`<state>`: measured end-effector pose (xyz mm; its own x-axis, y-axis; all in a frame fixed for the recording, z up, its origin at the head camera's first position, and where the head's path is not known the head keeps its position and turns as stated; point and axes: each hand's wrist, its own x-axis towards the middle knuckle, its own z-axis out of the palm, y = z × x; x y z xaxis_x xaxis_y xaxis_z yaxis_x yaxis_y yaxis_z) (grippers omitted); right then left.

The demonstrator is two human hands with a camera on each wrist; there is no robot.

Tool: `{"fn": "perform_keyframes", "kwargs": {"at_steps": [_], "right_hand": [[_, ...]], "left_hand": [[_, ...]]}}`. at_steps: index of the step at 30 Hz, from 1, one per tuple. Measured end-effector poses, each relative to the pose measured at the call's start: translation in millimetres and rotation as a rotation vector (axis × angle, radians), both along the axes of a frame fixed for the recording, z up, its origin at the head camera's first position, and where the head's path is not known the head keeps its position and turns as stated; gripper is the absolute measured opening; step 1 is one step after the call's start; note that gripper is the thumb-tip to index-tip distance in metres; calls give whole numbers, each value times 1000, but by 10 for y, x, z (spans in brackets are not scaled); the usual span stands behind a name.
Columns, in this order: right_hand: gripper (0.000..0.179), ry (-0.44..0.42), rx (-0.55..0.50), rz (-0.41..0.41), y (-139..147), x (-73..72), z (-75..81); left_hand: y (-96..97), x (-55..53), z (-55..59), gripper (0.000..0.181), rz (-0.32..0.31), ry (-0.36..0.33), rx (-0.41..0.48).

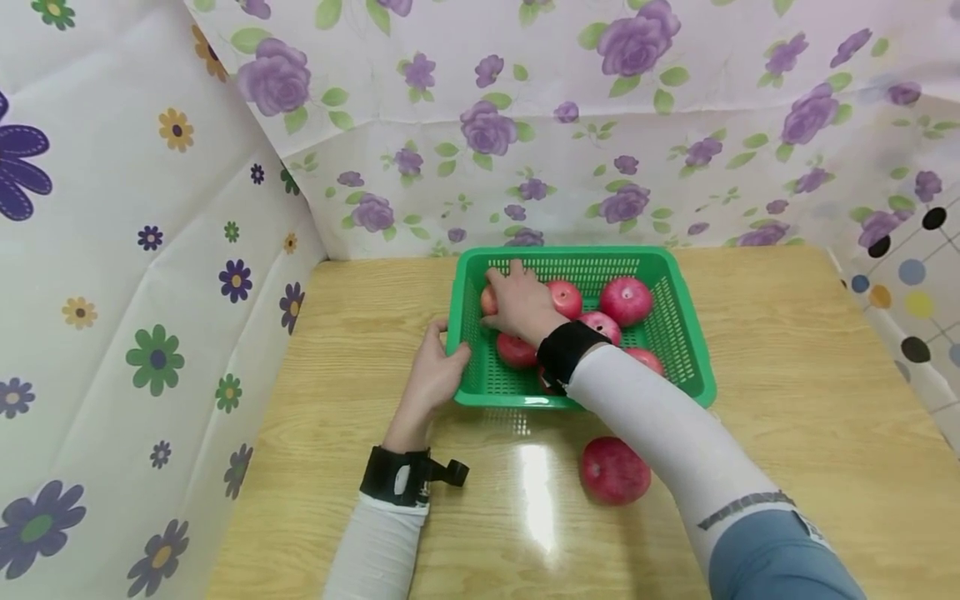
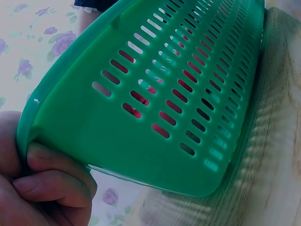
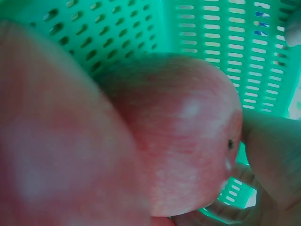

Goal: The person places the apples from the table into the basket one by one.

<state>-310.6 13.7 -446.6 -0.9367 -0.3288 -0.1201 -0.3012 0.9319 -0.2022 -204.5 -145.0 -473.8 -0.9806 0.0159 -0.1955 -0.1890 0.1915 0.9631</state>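
A green plastic basket (image 1: 693, 358) with slotted walls holds several red apples (image 1: 626, 301). My left hand (image 1: 437, 371) grips its left rim; in the left wrist view the curled fingers (image 2: 61, 181) press against the outer wall below the lip. Inside the basket's left back part, my right hand (image 1: 522, 304) holds an apple (image 1: 488, 302), mostly hidden under the palm and fingers. Close up in the right wrist view, a reddish apple (image 3: 188, 127) lies against the right hand (image 3: 270, 174), with another apple (image 3: 61, 136) large and blurred in front.
One dark red apple (image 1: 615, 471) lies on the wooden table (image 1: 795, 367) in front of the basket, near the right forearm. Flower-patterned sheets (image 1: 487, 183) hang behind the table and along its left side. A dotted sheet (image 1: 915, 300) hangs at the right.
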Motion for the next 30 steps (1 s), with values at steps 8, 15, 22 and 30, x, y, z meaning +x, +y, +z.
{"fn": "perform_keyframes", "kwargs": {"at_steps": [8, 15, 22, 30], "right_hand": [[69, -51, -153, 5, 185, 45, 263], [66, -82, -262, 19, 621, 85, 603], [62, -144, -310, -9, 1115, 156, 719], [55, -109, -290, 22, 1377, 408, 791]], "left_hand": [[54, -9, 1, 45, 19, 0, 17], [65, -10, 24, 46, 33, -31, 13], [69, -9, 39, 47, 34, -55, -3], [66, -4, 28, 49, 34, -71, 8]]}}
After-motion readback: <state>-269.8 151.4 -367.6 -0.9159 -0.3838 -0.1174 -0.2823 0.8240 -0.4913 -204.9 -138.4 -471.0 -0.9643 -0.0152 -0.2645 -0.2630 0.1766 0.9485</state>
